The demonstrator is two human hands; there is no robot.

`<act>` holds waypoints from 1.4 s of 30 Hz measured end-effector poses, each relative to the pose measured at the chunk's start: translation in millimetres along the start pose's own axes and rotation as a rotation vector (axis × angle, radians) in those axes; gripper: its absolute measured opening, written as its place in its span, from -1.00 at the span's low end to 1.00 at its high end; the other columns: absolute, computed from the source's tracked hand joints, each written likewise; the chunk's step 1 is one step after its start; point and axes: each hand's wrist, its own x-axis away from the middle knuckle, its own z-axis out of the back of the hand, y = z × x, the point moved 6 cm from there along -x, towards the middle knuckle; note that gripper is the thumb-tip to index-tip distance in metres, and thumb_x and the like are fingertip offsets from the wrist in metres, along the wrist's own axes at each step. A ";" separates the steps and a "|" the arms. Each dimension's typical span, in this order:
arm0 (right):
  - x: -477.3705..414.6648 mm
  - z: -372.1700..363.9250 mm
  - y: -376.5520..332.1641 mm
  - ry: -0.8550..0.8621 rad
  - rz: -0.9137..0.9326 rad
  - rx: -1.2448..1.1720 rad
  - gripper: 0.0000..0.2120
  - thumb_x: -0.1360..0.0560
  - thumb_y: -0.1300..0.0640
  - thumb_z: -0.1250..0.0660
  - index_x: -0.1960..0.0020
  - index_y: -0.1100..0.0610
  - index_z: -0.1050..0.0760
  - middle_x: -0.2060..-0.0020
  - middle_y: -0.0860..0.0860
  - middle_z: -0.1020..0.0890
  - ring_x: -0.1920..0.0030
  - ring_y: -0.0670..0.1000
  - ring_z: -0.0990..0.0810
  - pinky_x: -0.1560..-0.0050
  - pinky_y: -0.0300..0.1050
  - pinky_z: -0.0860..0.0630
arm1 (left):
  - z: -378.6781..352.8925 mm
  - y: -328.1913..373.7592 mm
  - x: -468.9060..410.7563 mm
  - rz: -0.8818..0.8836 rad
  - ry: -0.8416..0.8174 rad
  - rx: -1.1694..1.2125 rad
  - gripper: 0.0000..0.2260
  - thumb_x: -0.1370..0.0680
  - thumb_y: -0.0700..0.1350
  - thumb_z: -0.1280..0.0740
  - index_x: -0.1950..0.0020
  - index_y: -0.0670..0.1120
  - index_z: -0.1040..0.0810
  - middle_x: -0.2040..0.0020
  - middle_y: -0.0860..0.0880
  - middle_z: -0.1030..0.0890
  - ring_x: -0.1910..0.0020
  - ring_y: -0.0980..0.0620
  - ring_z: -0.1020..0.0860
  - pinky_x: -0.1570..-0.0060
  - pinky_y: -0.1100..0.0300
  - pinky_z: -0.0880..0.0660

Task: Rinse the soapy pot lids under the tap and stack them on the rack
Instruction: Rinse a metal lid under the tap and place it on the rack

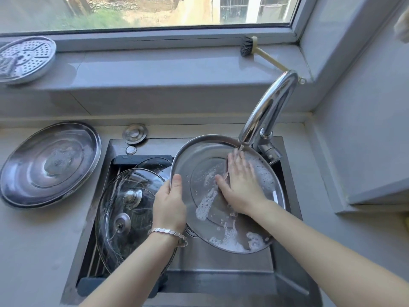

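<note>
A large steel pot lid [199, 158] is held tilted over the sink, inner side up, with soap foam along its lower edge. My left hand [169, 202] grips its left rim. My right hand [240, 185] lies flat on the lid's inner face, fingers straight, under a thin stream from the tap [269, 111]. Two glass lids [124, 209] with steel knobs rest on the rack [97, 258] in the sink's left half.
Another steel lid [49, 165] lies on the counter left of the sink [221, 273]. A perforated steamer plate [25, 58] and a dish brush [259, 52] lie on the window sill. A wall corner juts out at the right.
</note>
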 end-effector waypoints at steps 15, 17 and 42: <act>17.8 -9.3 -62.2 -0.023 0.501 -0.104 -0.31 -0.47 -0.25 0.19 -0.53 0.02 0.11 -0.46 -0.15 0.18 -0.45 -0.20 0.23 -0.46 -0.20 0.31 | -10.6 -5.9 2.0 0.082 -0.086 -0.089 -0.81 -0.61 -0.11 -0.14 0.12 -0.07 -0.50 0.19 0.02 -0.52 0.17 0.02 -0.47 0.13 0.24 -0.38; 0.3 -5.2 -30.7 -0.013 0.260 -0.082 -0.33 -0.53 -0.26 0.15 -0.53 0.04 0.19 -0.51 -0.07 0.21 -0.48 -0.12 0.27 -0.48 -0.09 0.29 | -5.5 -6.1 -2.6 0.081 -0.079 -0.143 -0.77 -0.59 -0.12 -0.17 0.26 -0.11 -0.44 0.29 -0.06 -0.48 0.24 -0.05 -0.42 0.17 0.14 -0.34; 53.0 -60.3 7.8 -0.099 -0.265 -0.423 -0.42 -0.63 -0.03 0.05 -0.52 0.20 0.14 -0.53 0.11 0.14 -0.52 0.05 0.18 -0.49 -0.07 0.17 | -13.0 30.9 -11.3 -0.065 -0.096 -0.766 -0.94 -0.56 -0.28 -0.09 0.12 -0.21 -0.28 0.13 -0.21 -0.43 0.15 -0.16 -0.37 0.20 0.12 -0.22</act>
